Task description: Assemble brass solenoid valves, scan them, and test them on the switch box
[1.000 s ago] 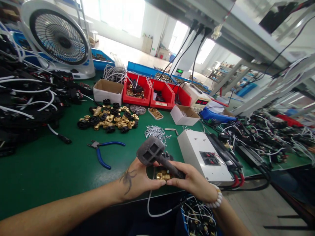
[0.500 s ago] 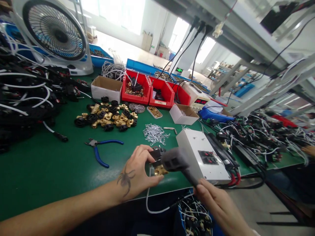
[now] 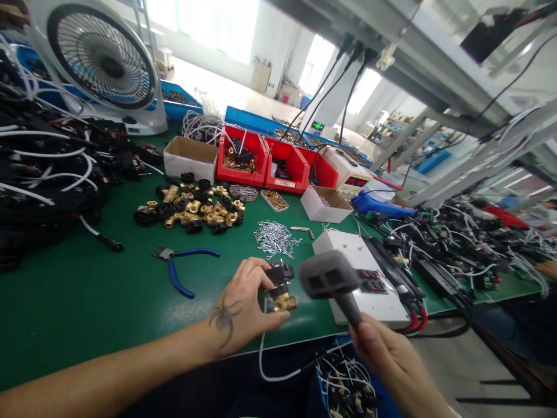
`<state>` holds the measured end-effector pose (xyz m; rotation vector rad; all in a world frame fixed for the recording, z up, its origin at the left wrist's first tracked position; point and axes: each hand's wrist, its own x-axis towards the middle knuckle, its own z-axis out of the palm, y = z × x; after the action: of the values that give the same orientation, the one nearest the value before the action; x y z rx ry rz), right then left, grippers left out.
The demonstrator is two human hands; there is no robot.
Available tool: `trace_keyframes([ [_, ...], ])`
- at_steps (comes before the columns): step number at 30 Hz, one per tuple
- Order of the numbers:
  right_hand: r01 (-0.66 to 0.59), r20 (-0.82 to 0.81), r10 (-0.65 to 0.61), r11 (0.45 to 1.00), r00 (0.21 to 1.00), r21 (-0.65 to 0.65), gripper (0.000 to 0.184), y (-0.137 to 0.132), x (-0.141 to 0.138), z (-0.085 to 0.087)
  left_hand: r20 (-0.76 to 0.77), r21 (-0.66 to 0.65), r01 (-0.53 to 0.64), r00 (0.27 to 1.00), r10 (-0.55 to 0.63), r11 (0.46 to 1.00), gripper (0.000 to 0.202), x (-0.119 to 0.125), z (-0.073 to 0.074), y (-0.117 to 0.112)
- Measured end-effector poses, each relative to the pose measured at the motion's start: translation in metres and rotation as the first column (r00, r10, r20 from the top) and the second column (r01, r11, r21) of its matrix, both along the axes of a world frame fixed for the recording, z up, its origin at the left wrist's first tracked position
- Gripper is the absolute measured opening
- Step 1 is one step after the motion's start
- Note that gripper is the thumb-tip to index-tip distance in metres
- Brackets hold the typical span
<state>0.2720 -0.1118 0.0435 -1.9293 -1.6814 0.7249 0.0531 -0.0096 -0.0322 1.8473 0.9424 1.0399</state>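
My left hand (image 3: 237,310) pinches the brass valve (image 3: 282,289) upright on the green mat (image 3: 108,302), and my right hand (image 3: 387,360) squeezes the mallet (image 3: 326,274), its head just right of the valve.

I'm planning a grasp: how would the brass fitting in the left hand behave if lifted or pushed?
The fitting is probably heavy for its size, being brass-bodied. Its black top may make it tip if the left hand lets go. The white tube hanging beside it looks floppy and might drag.

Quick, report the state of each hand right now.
Left hand: closed on the brass valve.
Right hand: closed on the handle of the grey mallet.
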Motion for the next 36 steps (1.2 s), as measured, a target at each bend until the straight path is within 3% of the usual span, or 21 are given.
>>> trace_keyframes([
  [3,0.064,-0.012,-0.064,0.995,0.998,0.073,0.056,0.001,0.001,0.002,0.004,0.009,-0.009,1.0,0.009,1.0,0.035,0.0,-0.001,0.0],
  [8,-0.087,0.169,0.1,0.993,0.981,-0.084,0.054,0.005,0.0,0.003,0.014,0.013,-0.004,1.0,0.004,1.0,0.034,0.001,-0.003,0.001],
  [13,0.016,0.09,-0.026,0.994,0.996,0.108,0.053,0.001,0.004,0.0,0.015,0.028,-0.015,1.0,0.015,0.999,0.036,0.001,-0.002,0.0],
  [18,-0.106,0.164,0.112,0.993,0.98,-0.046,0.053,0.004,0.002,-0.006,0.015,0.019,-0.004,1.0,0.003,1.0,0.035,0.0,-0.004,0.002],
  [23,0.017,0.032,-0.022,0.988,0.999,0.152,0.058,0.005,0.002,-0.007,0.026,0.015,-0.008,1.0,0.008,1.0,0.036,0.0,-0.005,0.003],
  [28,-0.116,0.147,0.116,0.993,0.982,-0.007,0.053,0.008,0.001,-0.01,0.023,0.011,-0.01,1.0,0.01,1.0,0.035,-0.001,-0.005,0.003],
  [32,-0.017,0.03,0.012,0.984,0.999,0.178,0.055,0.007,0.003,-0.009,0.035,0.001,-0.007,0.999,0.007,1.0,0.037,-0.001,-0.006,0.003],
  [36,-0.12,0.134,0.115,0.993,0.984,0.023,0.051,0.009,-0.002,-0.01,0.034,0.015,-0.012,0.999,0.012,1.0,0.035,-0.001,-0.006,0.004],
])
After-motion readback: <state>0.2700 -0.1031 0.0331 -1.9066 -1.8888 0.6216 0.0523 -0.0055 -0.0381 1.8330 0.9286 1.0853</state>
